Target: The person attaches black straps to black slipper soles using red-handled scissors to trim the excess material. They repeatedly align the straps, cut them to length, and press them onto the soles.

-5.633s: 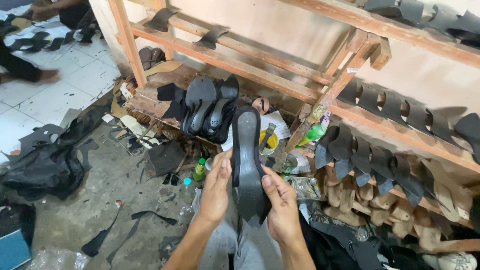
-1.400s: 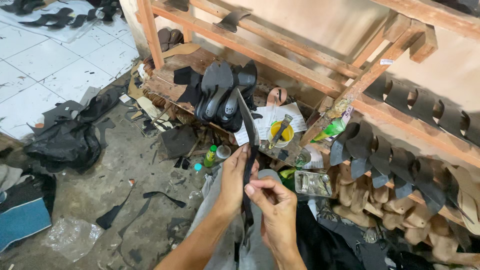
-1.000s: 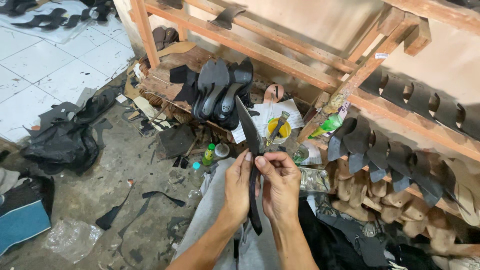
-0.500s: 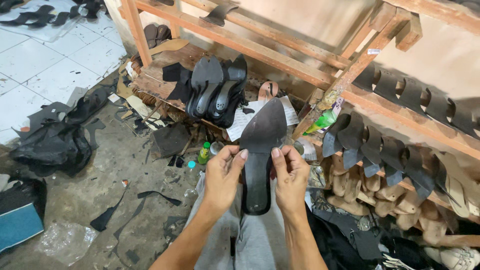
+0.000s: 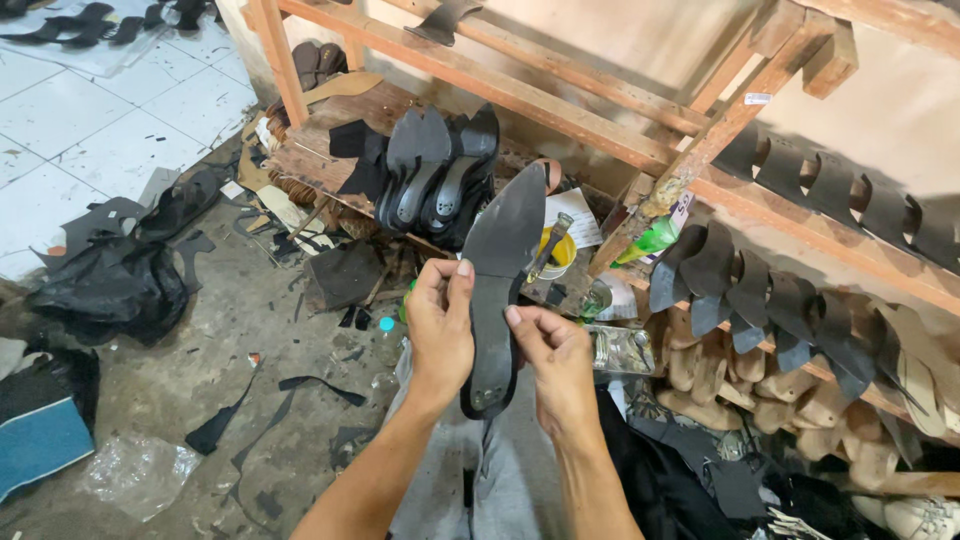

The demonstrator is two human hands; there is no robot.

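Over the lap, centre of the head view, both hands hold one black shoe sole (image 5: 497,290) upright, pointed toe up, narrow heel end down near the knees. Left hand (image 5: 440,335) grips the sole's left edge, thumb and fingertips pinched at the waist of the sole. Right hand (image 5: 560,365) clasps the right edge a bit lower, fingers curled behind, thumb on the front face. Both hands closed on the sole, neither free. Flat face of the sole turned to the camera, surface looks plain and dark; can't tell if any glue or lining is on it.

Progress, as a judgement: sole is cut to shape and is in hand being looked over or pressed; no upper attached to it yet, so joining work looks undone. Finished state of the edges too small to tell.

Around: wooden rack (image 5: 560,95) behind the sole, a bunch of more dark soles (image 5: 440,175) leaning on its lower shelf. Yellow cup (image 5: 556,255) just right of the held sole's toe, with a green bottle (image 5: 650,240) near it. Row of black cut pieces (image 5: 740,285) hung along the rack's right rail, tan shoe forms (image 5: 790,385) piled under them. Black scraps (image 5: 110,280) on the concrete floor at left, white tiles (image 5: 90,120) beyond.
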